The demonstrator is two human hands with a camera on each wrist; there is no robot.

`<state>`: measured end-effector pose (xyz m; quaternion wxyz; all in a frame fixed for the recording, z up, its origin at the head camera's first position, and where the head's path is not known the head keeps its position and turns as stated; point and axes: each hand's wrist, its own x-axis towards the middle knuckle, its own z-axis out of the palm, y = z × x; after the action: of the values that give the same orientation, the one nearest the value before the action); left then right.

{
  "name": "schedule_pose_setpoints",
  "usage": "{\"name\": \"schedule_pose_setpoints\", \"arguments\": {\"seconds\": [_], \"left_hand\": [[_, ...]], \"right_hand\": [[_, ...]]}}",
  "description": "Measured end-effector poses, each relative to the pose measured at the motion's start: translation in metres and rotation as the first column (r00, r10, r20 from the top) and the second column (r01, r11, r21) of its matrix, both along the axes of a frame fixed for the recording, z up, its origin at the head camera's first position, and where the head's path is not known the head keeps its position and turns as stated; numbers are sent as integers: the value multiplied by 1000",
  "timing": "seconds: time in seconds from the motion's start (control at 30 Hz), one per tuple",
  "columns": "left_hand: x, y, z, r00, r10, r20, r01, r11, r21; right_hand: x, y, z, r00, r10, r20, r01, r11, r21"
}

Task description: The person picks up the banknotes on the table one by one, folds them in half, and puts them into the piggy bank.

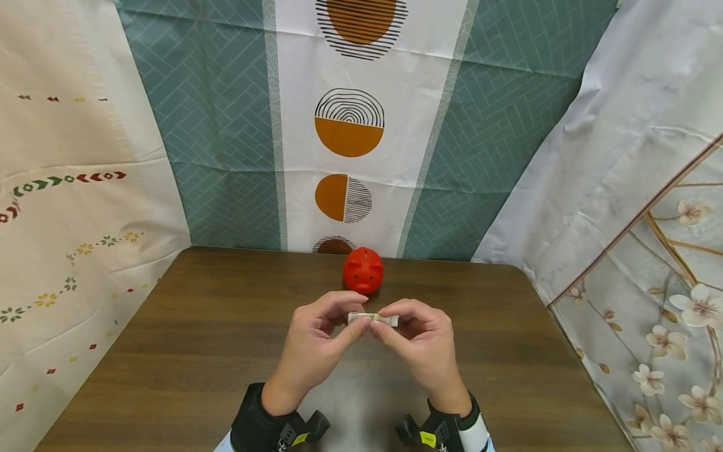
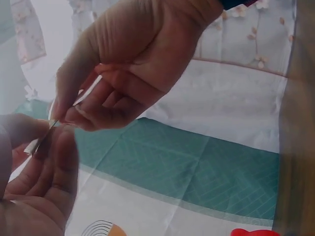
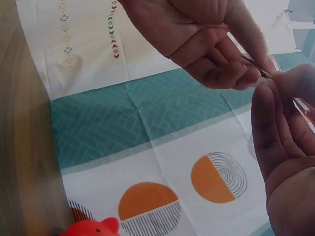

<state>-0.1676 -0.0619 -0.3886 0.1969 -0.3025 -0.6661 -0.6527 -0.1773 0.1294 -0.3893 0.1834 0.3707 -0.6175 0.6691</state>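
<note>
A small folded banknote (image 1: 391, 321), pale with faint printing at its right end, is stretched level between both hands over the table. My left hand (image 1: 314, 339) pinches its left part between thumb and fingertips. On the other side, my right hand (image 1: 422, 337) pinches the right part the same way. The two thumb tips nearly meet at the middle. In the left wrist view, the note's thin edge shows between the fingers, and most of it is hidden. Just beyond the hands sits a red piggy bank (image 1: 363, 271), facing me, with a slot on its top.
The brown wooden table (image 1: 226, 326) reaches back to a green and white patterned curtain (image 1: 226, 125). Cream cloth (image 1: 68, 220) hangs at the left and a floral cloth (image 1: 666, 301) at the right. Dark camera straps (image 1: 262, 422) are round both wrists.
</note>
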Motion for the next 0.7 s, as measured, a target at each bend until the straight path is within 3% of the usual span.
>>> {"name": "schedule_pose_setpoints", "arguments": {"seconds": [0.2,0.43,0.57,0.7], "left_hand": [[1,-2,2,998,37,53,-35,998,-43],[-1,-6,2,997,53,53,-51,998,-32],[-4,-8,0,995,47,86,-47,999,-3],[-11,-9,-6,991,2,137,-2,1000,5]], "right_hand": [[2,5,0,998,-56,22,56,998,6],[0,11,1,992,-110,53,107,993,55],[-4,13,1,993,-85,83,79,994,76],[-6,15,-1,993,-67,100,57,994,94]]}}
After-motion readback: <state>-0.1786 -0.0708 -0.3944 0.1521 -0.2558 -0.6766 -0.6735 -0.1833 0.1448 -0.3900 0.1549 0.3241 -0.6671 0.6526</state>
